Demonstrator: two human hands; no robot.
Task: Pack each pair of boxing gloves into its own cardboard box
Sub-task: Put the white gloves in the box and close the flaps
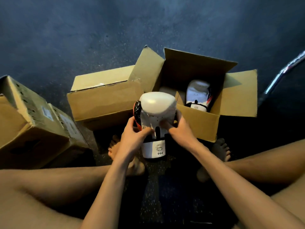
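A white boxing glove (156, 109) with a black and orange side and a cuff marked "6oz" is held upright in front of me. My left hand (133, 133) grips its left side near the wrist. My right hand (178, 129) grips its right side, fingers curled onto the palm face. Just behind, an open cardboard box (203, 123) has its flaps spread. A matching white glove (198, 95) lies inside it, cuff toward me.
A closed cardboard box (102, 100) lies left of the open one. Another taped box (36, 129) stands at the far left. My bare legs and feet (115, 146) frame the dark speckled floor. A metal bar (283, 71) slants at the right edge.
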